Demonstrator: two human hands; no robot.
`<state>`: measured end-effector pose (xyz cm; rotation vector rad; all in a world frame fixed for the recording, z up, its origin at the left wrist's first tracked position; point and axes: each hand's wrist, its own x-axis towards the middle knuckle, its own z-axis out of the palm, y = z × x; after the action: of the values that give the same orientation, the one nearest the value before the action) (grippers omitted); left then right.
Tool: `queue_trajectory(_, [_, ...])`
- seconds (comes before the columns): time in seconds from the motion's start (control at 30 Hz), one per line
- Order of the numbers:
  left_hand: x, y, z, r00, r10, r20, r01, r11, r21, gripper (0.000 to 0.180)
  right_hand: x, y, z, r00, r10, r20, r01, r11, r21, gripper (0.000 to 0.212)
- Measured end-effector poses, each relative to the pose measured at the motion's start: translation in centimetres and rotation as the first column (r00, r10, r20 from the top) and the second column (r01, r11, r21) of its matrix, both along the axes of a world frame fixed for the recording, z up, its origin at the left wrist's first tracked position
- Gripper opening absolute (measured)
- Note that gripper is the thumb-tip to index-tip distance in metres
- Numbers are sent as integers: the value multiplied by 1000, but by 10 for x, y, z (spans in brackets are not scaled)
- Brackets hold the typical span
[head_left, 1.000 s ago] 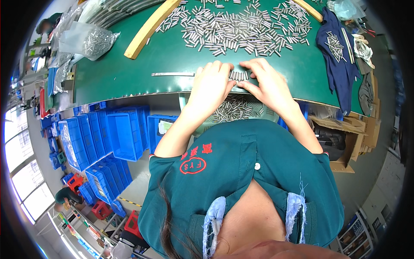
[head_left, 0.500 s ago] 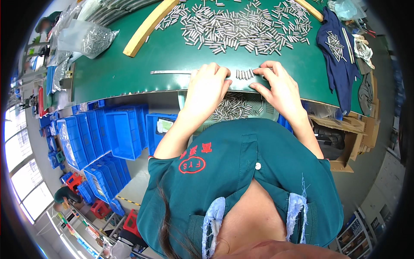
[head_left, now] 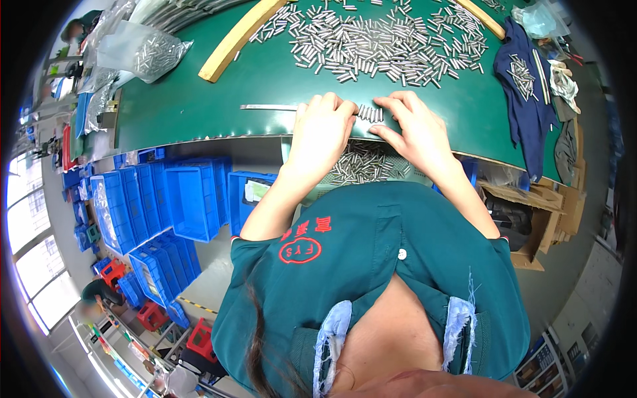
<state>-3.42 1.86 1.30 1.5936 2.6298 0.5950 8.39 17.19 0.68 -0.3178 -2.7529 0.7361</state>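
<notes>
I work at the near edge of the green table [head_left: 199, 113], with bare green surface open to my left and a wide strip free between my hands and the big scatter of pins [head_left: 385, 40] farther back. My left hand [head_left: 322, 132] lies flat, fingers pressed against one end of a short row of metal pins [head_left: 370, 114]; my right hand [head_left: 415, 129] rests spread, fingertips at the other end and along its near side. Neither hand is clenched; both press the row rather than grip it. The pins in the row are too small to count. One thin metal strip [head_left: 269, 107] lies left of my left hand. More pins fill a tray [head_left: 371, 166] below the table's edge. Two wooden bars [head_left: 242, 36] frame the scatter. Many blue crates [head_left: 166, 199] stand on the floor at my left.
</notes>
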Motion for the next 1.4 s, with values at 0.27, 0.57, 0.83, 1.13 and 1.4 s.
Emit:
queue_trajectory(0.27, [-28, -27, 4, 993, 89, -80, -90, 996, -11, 14, -28, -14, -12, 998, 42, -45, -40, 998, 54, 26])
queue_trajectory(0.57, [-58, -67, 14, 930, 341, -137, -332, 939, 85, 14, -60, -36, -14, 979, 186, -83, -183, 982, 39, 26])
queue_trajectory(0.83, [-57, -53, 7, 952, 302, -56, -293, 948, 126, 15, -58, -22, -9, 993, 68, -94, -69, 998, -10, 35])
queue_trajectory(1.13, [-64, 22, -17, 976, 143, -164, -120, 983, 139, 15, -69, -1, -18, 990, -52, -132, 74, 982, 173, 28])
queue_trajectory(1.4, [-44, 22, -17, 997, 8, -80, -5, 999, 41, 14, -49, 3, -16, 992, -26, -124, 50, 980, 193, 29])
